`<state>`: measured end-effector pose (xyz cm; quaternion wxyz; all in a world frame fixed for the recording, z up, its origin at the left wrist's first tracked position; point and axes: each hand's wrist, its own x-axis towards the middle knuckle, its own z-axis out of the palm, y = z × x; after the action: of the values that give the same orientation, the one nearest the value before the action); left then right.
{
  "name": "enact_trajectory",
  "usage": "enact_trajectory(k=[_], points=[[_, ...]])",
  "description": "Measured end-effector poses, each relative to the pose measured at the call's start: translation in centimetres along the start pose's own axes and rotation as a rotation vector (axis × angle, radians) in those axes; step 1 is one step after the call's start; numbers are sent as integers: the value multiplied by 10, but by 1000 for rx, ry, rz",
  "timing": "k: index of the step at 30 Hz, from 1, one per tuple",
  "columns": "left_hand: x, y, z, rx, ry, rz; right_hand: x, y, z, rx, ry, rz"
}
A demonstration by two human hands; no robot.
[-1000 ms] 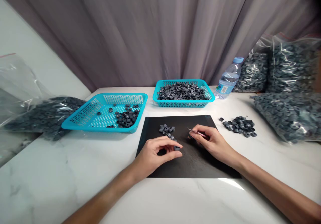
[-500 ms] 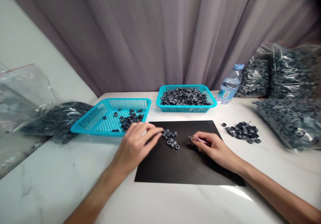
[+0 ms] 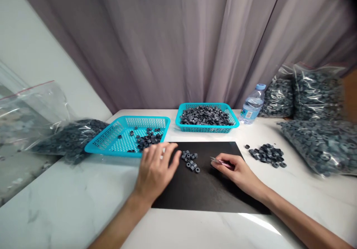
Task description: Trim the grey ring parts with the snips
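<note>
My left hand (image 3: 156, 169) is over the left edge of the black mat (image 3: 195, 193), near the front corner of the left blue basket (image 3: 104, 146). Its fingers are spread, and I see nothing held in them. A small cluster of dark grey rings (image 3: 192, 160) lies on the mat between my hands. On the right side of the mat, my right hand (image 3: 234, 169) is closed around pink-handled tweezers (image 3: 220, 161), their metal tips pointing left. Something dark is beneath its fingertips, mostly hidden. Dark rings (image 3: 149, 140) are scattered inside the left basket.
A second blue basket (image 3: 208, 129), full of rings, stands at the back beside a water bottle (image 3: 253, 104). A loose ring pile (image 3: 267, 154) lies right of the mat. Clear bags of rings stand at right (image 3: 320, 141) and left (image 3: 74, 135). A grey curtain (image 3: 167, 48) hangs behind.
My left hand has drawn back from the ring cluster, and its fingers have spread apart. The right hand keeps its grip on the tweezers. The whole scene sits slightly lower in view.
</note>
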<state>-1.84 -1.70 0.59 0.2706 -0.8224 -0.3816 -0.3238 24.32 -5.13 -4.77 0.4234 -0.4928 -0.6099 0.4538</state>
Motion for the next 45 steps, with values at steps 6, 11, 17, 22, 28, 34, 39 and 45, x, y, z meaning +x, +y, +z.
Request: enact_trajectory(k=[6,11,17,22,28,34,39,45], points=[[-13,49,6,-620,-121,-47,-13,-12,24,233,161,103],[-16,50,9,-819,-148,-111,-18,-20,31,219,44,101],[-17,45,12,-887,-138,-71,-19,-20,30,218,-1,71],[-17,43,11,-897,-147,-35,-20,-22,25,236,-36,27],[-18,42,15,-940,-143,-24,-20,-20,20,259,-76,50],[-21,41,15,-983,-166,-30,-19,-20,20,279,-61,79],[-21,40,14,-989,-165,-32,-20,-19,21,309,-15,61],[-22,40,16,-1021,-177,-27,-22,-16,21,327,14,15]])
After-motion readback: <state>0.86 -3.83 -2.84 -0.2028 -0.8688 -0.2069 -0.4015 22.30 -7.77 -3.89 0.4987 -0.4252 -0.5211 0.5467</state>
